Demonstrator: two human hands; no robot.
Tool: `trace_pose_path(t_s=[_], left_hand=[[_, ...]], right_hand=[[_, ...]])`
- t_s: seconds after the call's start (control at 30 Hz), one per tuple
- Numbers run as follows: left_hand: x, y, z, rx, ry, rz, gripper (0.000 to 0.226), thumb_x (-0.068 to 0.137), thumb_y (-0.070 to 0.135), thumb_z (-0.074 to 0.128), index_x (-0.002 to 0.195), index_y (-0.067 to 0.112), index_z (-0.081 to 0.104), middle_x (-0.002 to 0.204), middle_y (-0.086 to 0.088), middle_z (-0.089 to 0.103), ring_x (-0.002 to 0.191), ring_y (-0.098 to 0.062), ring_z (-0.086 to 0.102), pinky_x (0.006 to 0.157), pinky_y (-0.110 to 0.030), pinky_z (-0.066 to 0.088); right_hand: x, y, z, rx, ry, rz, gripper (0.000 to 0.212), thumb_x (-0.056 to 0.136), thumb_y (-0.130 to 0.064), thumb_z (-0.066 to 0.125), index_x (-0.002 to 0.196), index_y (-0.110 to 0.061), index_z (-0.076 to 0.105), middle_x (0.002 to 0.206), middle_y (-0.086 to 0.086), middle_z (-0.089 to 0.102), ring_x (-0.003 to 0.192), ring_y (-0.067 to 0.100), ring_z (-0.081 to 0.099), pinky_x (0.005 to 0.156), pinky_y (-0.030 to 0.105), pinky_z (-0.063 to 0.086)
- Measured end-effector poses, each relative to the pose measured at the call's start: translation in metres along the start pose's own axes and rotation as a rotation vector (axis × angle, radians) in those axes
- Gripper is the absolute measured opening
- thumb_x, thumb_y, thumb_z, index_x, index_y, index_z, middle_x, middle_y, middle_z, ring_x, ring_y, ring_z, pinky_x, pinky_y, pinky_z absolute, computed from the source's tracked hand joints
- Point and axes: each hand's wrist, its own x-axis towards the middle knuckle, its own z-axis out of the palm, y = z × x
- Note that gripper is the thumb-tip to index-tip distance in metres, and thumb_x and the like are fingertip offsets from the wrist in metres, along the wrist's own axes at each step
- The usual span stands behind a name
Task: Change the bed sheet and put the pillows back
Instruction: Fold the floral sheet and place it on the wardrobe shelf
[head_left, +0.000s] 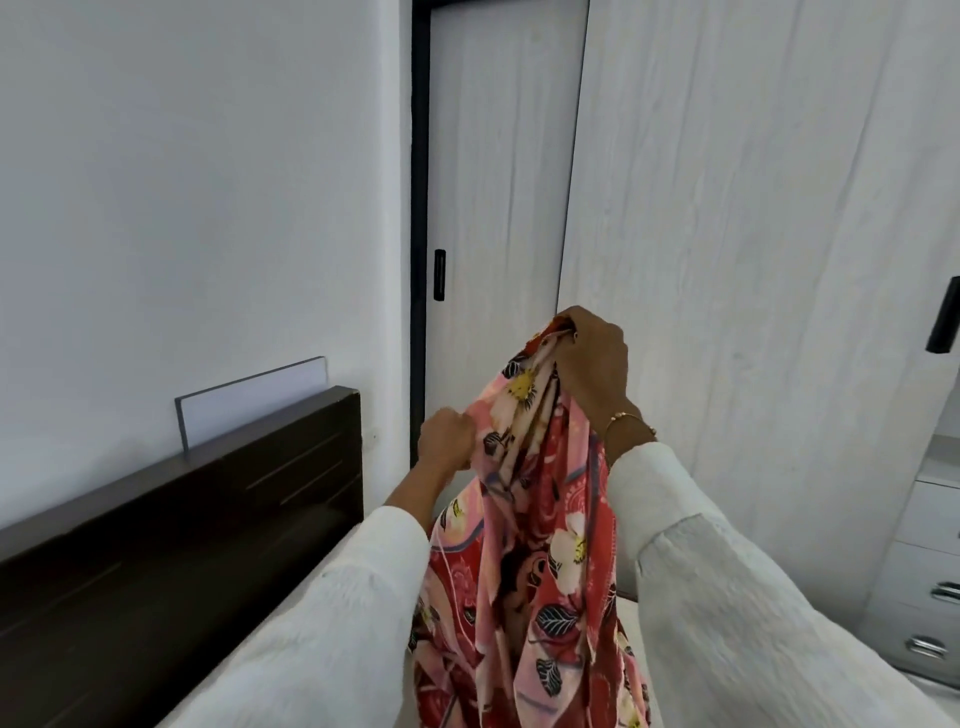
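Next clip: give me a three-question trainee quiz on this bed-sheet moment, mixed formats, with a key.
1. True or false: the floral sheet lies flat on the bed.
2. Which hand has the higher grip on the sheet? A) left hand B) right hand
3. Fill in: the dark wooden ____ stands at the left.

Key: 1 false, it hangs bunched from both hands; 2 B; 3 headboard.
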Motion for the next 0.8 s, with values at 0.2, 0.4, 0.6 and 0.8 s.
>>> trace_pose_path(t_s=[0.2, 0.4, 0.6, 0.8], left_hand=[[-0.007, 0.077, -0.051, -0.043, 0.664, 0.407, 0.019, 0.099, 0.013, 0.034, 0.11, 0.005, 0.047, 0.082, -0.003, 0.056, 0.073, -0.02, 0.053, 0.061, -0.03, 0.033], [-0.003, 0.133, -0.091, 0.539, 0.409, 1.015, 0.035, 0.092, 0.041, 0.047, 0.087, 0.009, 0.06, 0.073, -0.011, 0.063, 0.07, -0.028, 0.061, 0.058, -0.028, 0.034], [-0.011, 0.025, -0.086, 0.682, 0.114, 0.703, 0.038, 0.089, 0.038, 0.057, 0.115, 0.012, 0.048, 0.089, -0.008, 0.062, 0.081, -0.026, 0.058, 0.063, -0.031, 0.039], [-0.038, -0.093, -0.091, 0.801, 0.159, -0.017, 0.031, 0.088, 0.017, 0.049, 0.119, 0.016, 0.047, 0.118, -0.012, 0.059, 0.108, -0.035, 0.058, 0.081, -0.039, 0.047]], right_hand=[[0.004, 0.015, -0.016, -0.093, 0.235, 0.208, 0.028, 0.087, -0.001, 0.04, 0.106, -0.007, 0.06, 0.108, 0.013, 0.063, 0.099, 0.032, 0.057, 0.07, 0.027, 0.035], [0.009, -0.014, -0.014, 0.222, -0.289, -0.071, 0.079, 0.08, -0.023, 0.071, 0.145, -0.017, 0.026, 0.122, -0.001, 0.05, 0.102, 0.014, 0.056, 0.084, 0.022, 0.039], [-0.002, -0.026, 0.025, 0.065, -0.154, -0.134, 0.027, 0.083, 0.005, 0.046, 0.1, 0.001, 0.067, 0.102, 0.018, 0.068, 0.096, 0.028, 0.06, 0.074, 0.021, 0.036], [-0.007, -0.004, 0.016, 0.244, 0.192, 0.239, 0.033, 0.086, -0.011, 0.032, 0.096, 0.002, 0.061, 0.104, 0.023, 0.063, 0.099, 0.034, 0.057, 0.069, 0.027, 0.03]])
